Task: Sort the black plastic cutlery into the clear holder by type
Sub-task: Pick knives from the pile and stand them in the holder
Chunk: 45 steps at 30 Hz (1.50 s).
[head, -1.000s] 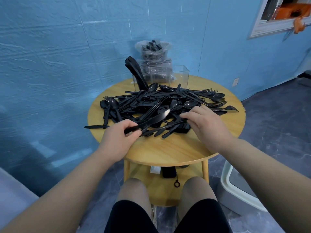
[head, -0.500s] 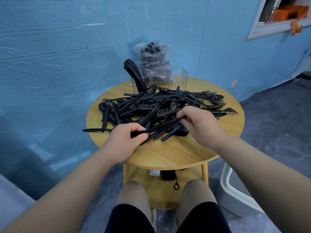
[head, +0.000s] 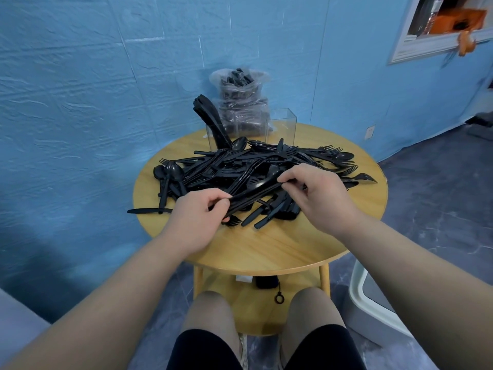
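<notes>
Two hands in the pile right now, and we'd say we're at the gathering step: pulling a small bunch of knives (head: 253, 192) out of the loose cutlery heap (head: 256, 169) on the round wooden table (head: 266, 249). Left hand (head: 197, 217) has its fingers curled round the handle end of the bunch, near the front of the heap. Right hand (head: 320, 196) pinches the other end with thumb and fingertips, palm down, wrist cocked a bit upward. Both forearms come in low from the near edge, angled toward each other. The clear holder (head: 281, 129) sits at the back of the table, behind the heap, and its left compartment already has a fan of black pieces standing in it; the right-hand one looks empty, though the clear walls make it hard to be sure. A plastic bag of more cutlery (head: 241, 102) stands just behind the holder. Next move, as we judge it: square up the bunch, lift it free without dragging forks along, and reach over the heap to the matching slot.
</notes>
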### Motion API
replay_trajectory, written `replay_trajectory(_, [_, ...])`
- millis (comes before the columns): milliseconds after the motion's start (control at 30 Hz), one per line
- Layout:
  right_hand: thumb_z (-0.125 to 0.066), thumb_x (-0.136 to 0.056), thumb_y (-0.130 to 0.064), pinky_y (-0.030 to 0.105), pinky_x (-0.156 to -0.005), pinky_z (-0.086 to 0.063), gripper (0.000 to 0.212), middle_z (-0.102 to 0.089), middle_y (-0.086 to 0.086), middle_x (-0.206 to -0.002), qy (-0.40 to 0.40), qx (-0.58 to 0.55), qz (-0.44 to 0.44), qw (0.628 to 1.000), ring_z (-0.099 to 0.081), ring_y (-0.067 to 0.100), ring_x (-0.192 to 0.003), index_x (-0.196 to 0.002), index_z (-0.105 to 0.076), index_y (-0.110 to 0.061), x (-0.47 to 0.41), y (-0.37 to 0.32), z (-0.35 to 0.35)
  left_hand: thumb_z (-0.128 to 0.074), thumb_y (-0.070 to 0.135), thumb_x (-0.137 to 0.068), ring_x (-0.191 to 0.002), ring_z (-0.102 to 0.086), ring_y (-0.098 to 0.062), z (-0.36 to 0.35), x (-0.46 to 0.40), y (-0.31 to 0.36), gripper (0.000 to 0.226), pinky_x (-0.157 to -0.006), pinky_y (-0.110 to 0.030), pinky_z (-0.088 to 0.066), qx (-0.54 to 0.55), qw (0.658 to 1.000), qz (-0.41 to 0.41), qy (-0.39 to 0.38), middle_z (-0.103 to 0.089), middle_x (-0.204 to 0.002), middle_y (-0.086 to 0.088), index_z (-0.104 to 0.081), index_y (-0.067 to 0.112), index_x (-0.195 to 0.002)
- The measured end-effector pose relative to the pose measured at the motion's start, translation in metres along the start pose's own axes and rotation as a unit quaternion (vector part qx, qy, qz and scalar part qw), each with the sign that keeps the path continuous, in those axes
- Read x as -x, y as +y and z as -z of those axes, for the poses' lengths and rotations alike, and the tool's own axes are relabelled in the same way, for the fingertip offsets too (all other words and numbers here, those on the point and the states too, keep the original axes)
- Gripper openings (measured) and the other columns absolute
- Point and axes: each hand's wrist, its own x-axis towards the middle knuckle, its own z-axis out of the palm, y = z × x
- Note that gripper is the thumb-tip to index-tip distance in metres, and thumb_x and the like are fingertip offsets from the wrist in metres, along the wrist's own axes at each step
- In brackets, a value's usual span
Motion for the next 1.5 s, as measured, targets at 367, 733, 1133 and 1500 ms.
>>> replay_trajectory(367, [-0.068, -0.086, -0.016, 0.021, -0.084, -0.052, 0.046, -0.059, -0.013, -0.106, 0.031, -0.067, -0.051, 0.996, -0.062, 0.007, -0.085, -0.13, -0.056, -0.02, -0.005, -0.004, -0.001, -0.037, 0.021, -0.102, -0.058, -0.053, 0.0, 0.004, 0.001, 0.001, 0.029, -0.072, -0.031, -0.052, -0.002, 0.996, -0.041, -0.079, -0.063, -0.077, 0.012, -0.056, 0.028, -0.123])
replay_trajectory(733, [-0.071, -0.084, -0.021, 0.015, -0.076, -0.049, 0.033, -0.062, -0.012, -0.091, 0.083, -0.042, -0.043, 0.995, -0.059, -0.001, -0.073, -0.117, -0.066, -0.017, -0.005, 0.005, -0.004, -0.036, 0.027, -0.101, -0.068, -0.056, -0.007, -0.005, -0.003, 0.006, 0.025, -0.062, -0.029, -0.047, -0.119, 0.987, -0.09, -0.059, -0.06, -0.078, 0.009, -0.05, 0.025, -0.123])
replay_trajectory(1133, [-0.056, -0.09, -0.012, 0.022, -0.074, -0.034, 0.026, -0.051, -0.003, -0.1, -0.031, 0.11, -0.12, 0.986, -0.05, 0.016, -0.095, -0.112, -0.069, -0.019, 0.015, 0.056, -0.008, -0.056, 0.047, -0.09, -0.071, -0.06, -0.014, -0.026, -0.044, 0.015, 0.029, -0.069, -0.037, -0.054, -0.202, 0.979, -0.03, 0.012, -0.06, -0.071, 0.006, -0.057, 0.023, -0.108])
replay_trajectory(1500, [-0.058, -0.088, -0.007, 0.024, -0.077, -0.035, 0.025, -0.058, 0.001, -0.1, -0.045, 0.099, -0.077, 0.991, -0.052, 0.021, -0.095, -0.106, -0.072, -0.017, 0.02, 0.062, -0.008, -0.059, 0.036, -0.09, -0.071, -0.058, -0.011, -0.037, -0.071, 0.022, 0.011, -0.067, -0.031, -0.052, -0.231, 0.973, -0.017, 0.001, -0.059, -0.073, 0.008, -0.06, 0.025, -0.091])
